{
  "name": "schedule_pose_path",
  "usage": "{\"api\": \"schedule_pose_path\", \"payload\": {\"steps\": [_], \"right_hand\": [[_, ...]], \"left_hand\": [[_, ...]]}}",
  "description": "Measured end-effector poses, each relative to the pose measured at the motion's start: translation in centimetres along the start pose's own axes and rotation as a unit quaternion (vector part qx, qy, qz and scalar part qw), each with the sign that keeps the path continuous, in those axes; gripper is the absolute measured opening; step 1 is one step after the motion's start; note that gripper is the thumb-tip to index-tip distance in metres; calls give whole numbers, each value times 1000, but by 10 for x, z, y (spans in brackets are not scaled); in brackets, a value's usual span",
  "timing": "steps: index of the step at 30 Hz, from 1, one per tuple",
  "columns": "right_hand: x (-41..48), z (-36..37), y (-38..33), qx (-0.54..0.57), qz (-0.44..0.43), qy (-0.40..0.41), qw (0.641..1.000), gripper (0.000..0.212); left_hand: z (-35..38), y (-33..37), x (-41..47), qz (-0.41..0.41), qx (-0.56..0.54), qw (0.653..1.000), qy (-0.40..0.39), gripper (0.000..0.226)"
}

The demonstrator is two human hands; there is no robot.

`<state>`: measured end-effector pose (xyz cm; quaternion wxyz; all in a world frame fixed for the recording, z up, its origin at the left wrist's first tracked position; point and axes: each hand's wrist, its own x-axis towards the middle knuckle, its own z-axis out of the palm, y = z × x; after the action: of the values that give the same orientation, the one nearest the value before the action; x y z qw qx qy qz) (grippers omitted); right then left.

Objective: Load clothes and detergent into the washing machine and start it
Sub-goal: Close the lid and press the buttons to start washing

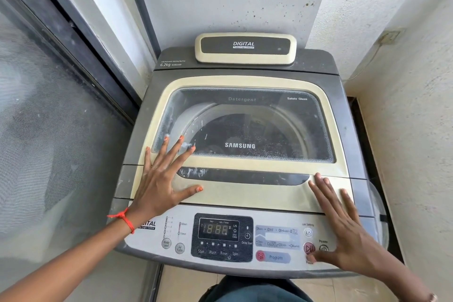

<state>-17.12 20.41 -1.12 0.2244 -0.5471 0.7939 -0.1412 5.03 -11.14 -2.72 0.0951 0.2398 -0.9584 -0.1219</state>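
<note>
Washing machine point(245, 73), a top-loader seen from above in a narrow corner, with its glass lid point(250, 195) down. The left hand point(159, 184) lies flat on the lid's front left, fingers spread, gripping nothing. The right hand point(343, 230) lies flat at the front right, also empty, its thumb just beside the red start button point(308, 248). For starting, the right hand is likely the nearer.

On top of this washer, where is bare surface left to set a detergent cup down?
Free: the glass window right of the left hand, and the cream lid strip between it and the right hand. The grey rear deck beside the DIGITAL housing is bare. Crowded: the lid's front corners, under the hands, and the button-filled control panel.
</note>
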Motion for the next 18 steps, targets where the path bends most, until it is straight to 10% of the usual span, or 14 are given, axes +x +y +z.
{"api": "schedule_pose_path", "payload": {"steps": [18], "right_hand": [[1, 1, -4, 11, 4, 14, 1000, 122]], "left_hand": [[0, 3, 0, -9, -8, 1000, 12, 91]]}}
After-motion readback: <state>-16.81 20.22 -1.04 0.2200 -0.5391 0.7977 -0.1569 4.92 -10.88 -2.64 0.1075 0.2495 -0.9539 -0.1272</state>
